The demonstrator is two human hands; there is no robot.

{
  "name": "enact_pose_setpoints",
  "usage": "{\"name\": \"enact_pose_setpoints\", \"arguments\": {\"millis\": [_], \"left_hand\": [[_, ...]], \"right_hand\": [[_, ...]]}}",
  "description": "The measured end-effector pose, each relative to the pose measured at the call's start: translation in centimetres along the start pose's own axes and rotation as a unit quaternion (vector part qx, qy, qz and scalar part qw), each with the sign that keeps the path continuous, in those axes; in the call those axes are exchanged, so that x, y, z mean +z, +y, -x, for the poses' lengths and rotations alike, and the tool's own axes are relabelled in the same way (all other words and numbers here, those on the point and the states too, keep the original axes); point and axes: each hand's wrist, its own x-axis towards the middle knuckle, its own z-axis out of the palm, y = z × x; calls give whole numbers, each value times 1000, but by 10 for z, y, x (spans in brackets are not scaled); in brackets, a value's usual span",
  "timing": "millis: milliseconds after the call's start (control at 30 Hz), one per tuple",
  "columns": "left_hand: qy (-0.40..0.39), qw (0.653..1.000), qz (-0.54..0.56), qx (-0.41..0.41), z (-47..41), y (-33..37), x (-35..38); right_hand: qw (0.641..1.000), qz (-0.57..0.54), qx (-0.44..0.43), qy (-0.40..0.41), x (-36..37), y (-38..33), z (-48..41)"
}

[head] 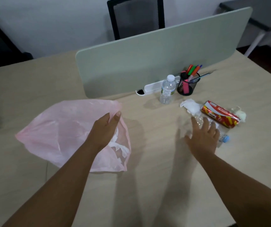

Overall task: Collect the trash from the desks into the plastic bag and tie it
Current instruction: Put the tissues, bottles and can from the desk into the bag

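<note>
Over surface centre: left hand [106, 128] pinches rim of pink plastic bag [62, 130], white trash inside. Right hand [202, 136], fingers spread, holding nothing, rests over crushed clear bottle [220, 128]. Beyond, toward right edge: red wrapper [220, 114], crumpled tissue [190, 106].

The bag [62, 128] pinched in the left hand [106, 130] is thin pink plastic, see-through and a little shiny, with soft white crumpled paper [118, 145] showing inside it. Under the right hand [202, 136] lies a squashed clear plastic bottle [220, 128], and just past its fingers are a glossy red and yellow wrapper [220, 116] and a soft, wrinkly white tissue [191, 106]. The worktop [147, 185] below both hands looks like pale wood, smooth and matt, and far beyond the right hand stand a clear, shiny plastic water bottle [167, 90] and a black metal mesh pen cup [187, 86].
</note>
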Motion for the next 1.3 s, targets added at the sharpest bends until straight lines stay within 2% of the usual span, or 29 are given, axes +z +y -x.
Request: {"name": "enact_pose_setpoints", "arguments": {"millis": [100, 233, 300, 433, 600, 700, 767, 833, 933, 1067, 1133, 1233, 1300], "left_hand": [[-5, 1000, -2, 7, -8, 3, 6], [3, 1000, -10, -7, -12, -1, 3], [13, 1000, -12, -16, -10, -3, -1], [50, 998, -29, -22, -3, -10, -14], [61, 998, -17, -26, 11, -13, -32], [66, 997, -1, -45, 15, -11, -39], [69, 996, 0, -55, 16, -9, -40], [66, 996, 2, -59, 16, -10, -40], [62, 996, 2, -59, 13, -14, -35], [34, 997, -14, -72, 5, -17, -20], [19, 997, -26, -72, 0, -18, -13], [4, 997, -46, -58, -7, -17, -7], [6, 997, -51, -57, -13, -16, -8]], "right_hand": [[998, 3, 61, 6, 1, 37, -3], [999, -24, 46, 4, 4, 48, -6], [999, -49, 18, -11, 1, 30, -6], [991, -87, -97, -43, -7, -40, 10], [942, -198, -249, -103, -24, -157, 43], [890, -261, -320, -196, -28, -214, 60], [865, -292, -341, -224, -28, -229, 62], [873, -290, -334, -206, -25, -221, 55], [915, -245, -290, -139, -16, -182, 26], [971, -144, -171, -84, -8, -118, -31], [978, -173, -118, -20, -16, -102, -57], [966, -198, -106, 127, -37, -102, -97], [962, -201, -113, 149, -50, -108, -122]]}}
